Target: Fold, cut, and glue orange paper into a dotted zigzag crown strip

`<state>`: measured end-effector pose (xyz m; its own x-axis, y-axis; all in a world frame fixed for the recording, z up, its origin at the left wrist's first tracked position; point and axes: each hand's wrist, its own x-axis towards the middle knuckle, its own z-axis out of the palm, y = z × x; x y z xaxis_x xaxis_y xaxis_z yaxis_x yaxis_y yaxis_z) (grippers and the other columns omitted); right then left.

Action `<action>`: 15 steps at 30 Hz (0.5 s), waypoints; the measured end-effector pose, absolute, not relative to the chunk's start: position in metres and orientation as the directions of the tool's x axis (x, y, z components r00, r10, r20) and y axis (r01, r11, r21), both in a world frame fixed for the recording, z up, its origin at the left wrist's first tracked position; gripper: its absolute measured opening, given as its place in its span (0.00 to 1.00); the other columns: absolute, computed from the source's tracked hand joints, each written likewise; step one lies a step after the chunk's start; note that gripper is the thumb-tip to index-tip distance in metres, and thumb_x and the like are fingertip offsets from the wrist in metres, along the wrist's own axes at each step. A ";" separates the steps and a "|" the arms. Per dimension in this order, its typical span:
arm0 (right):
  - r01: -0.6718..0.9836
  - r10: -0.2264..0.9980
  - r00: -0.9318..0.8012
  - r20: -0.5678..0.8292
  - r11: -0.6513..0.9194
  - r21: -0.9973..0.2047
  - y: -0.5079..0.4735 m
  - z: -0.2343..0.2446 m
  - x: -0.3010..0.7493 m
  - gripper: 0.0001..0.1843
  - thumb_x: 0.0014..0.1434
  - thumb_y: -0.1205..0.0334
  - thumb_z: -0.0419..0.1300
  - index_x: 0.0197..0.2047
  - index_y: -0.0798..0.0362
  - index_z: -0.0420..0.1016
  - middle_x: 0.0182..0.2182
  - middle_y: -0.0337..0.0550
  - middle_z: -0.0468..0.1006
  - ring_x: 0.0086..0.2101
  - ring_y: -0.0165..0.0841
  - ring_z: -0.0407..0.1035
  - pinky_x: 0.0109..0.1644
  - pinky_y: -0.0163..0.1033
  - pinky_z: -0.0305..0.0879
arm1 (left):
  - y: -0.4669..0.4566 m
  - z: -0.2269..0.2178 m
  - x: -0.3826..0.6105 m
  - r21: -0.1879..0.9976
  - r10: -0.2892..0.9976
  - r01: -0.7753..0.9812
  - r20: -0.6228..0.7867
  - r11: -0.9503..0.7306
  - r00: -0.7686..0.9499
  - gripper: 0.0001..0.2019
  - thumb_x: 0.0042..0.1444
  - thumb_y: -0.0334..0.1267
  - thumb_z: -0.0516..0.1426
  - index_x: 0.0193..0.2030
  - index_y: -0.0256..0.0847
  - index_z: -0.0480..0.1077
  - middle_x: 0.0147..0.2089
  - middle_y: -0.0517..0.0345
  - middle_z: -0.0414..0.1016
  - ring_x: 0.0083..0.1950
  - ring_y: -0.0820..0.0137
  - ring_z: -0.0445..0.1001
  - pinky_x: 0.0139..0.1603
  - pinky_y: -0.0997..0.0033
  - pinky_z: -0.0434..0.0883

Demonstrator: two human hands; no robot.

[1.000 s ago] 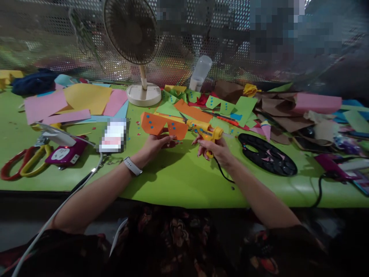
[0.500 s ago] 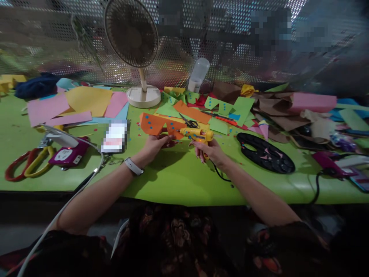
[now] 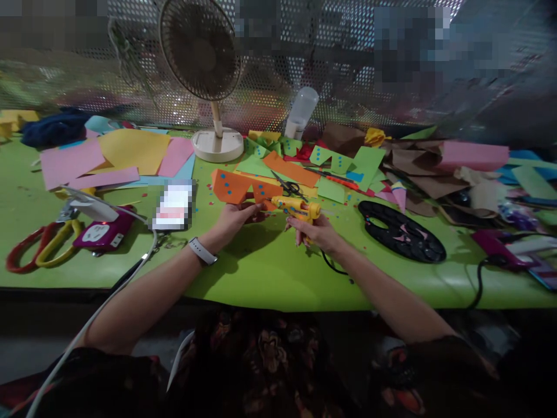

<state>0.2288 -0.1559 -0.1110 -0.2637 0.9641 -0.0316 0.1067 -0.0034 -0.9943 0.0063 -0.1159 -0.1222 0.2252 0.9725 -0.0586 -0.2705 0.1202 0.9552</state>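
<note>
My left hand grips the lower edge of a folded orange paper piece dotted with blue, held just above the green table. My right hand is closed round the handle of a yellow glue gun. The gun's nozzle points left and touches the orange paper's right flap. A black cord runs from the gun back past my right wrist. A white watch sits on my left wrist.
A white desk fan stands behind the paper. Black scissors lie among coloured paper scraps. Red and yellow scissors and a purple device lie at left. A black tray and another cord are at right.
My right hand has brought the glue gun leftward, from the right of the orange paper to its right flap. My left hand has kept the paper in place.
</note>
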 end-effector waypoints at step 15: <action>0.046 0.967 -0.249 0.053 0.067 -0.997 -0.155 -0.115 0.228 0.18 0.53 0.47 0.68 0.32 0.54 0.72 0.22 0.34 0.74 0.12 0.21 0.61 0.12 0.28 0.60 | -0.118 -0.119 0.007 0.951 0.975 -0.273 -0.095 0.149 0.203 0.15 0.51 0.32 0.65 0.46 0.37 0.73 0.37 0.51 0.82 0.32 0.69 0.81 0.39 0.68 0.79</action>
<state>0.2279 -0.1552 -0.1146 -0.2485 0.9672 0.0534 0.0464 0.0669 -0.9967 0.0071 -0.1179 -0.1189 0.2028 0.9746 -0.0946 -0.2726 0.1490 0.9505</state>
